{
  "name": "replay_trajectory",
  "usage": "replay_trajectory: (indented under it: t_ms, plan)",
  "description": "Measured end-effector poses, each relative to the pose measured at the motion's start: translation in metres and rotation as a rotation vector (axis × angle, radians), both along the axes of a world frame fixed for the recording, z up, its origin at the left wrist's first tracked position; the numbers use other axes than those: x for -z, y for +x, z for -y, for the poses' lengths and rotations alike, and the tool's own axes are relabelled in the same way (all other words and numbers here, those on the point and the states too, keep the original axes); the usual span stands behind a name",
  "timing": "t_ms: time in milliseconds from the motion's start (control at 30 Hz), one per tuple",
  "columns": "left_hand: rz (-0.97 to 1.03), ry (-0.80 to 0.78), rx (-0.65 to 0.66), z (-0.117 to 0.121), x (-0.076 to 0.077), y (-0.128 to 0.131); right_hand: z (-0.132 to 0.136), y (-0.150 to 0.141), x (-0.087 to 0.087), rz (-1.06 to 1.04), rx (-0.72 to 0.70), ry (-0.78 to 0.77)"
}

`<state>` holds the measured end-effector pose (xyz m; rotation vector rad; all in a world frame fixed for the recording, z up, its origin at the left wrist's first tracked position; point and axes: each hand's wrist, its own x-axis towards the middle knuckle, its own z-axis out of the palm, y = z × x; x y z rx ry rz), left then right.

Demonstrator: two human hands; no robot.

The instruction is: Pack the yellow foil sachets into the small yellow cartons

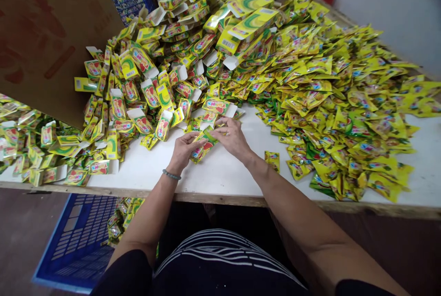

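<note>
My left hand (183,149) and my right hand (233,137) meet over the white table (220,172) near its front edge. Both pinch a small yellow carton (204,143) with red and green print, held between them just above the tabletop. The left fingers curl round its lower end, the right fingers press on its upper end. A bead bracelet sits on my left wrist. A single yellow sachet (273,159) lies just right of my right forearm.
A heap of small open yellow cartons (144,85) covers the table's left and back. A big spread of yellow sachets (344,103) fills the right. A brown cardboard sheet (44,34) leans at far left. A blue crate (76,241) with cartons stands on the floor.
</note>
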<state>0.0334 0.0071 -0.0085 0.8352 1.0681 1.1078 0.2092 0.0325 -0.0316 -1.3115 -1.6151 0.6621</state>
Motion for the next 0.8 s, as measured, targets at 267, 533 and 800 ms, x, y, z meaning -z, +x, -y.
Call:
replay_trajectory:
  t_ms: [267,533,800]
  plan:
    - [-0.024,0.073,-0.061,-0.003,0.001,0.000,0.009,-0.010,-0.006,-0.156,-0.166,-0.086]
    - [-0.029,0.188,-0.012,0.003,-0.004,-0.005,0.011,-0.014,-0.012,-0.319,-0.270,-0.066]
    - [-0.102,0.170,0.113,0.001,0.001,-0.008,0.015,-0.008,-0.017,-0.240,-0.281,-0.202]
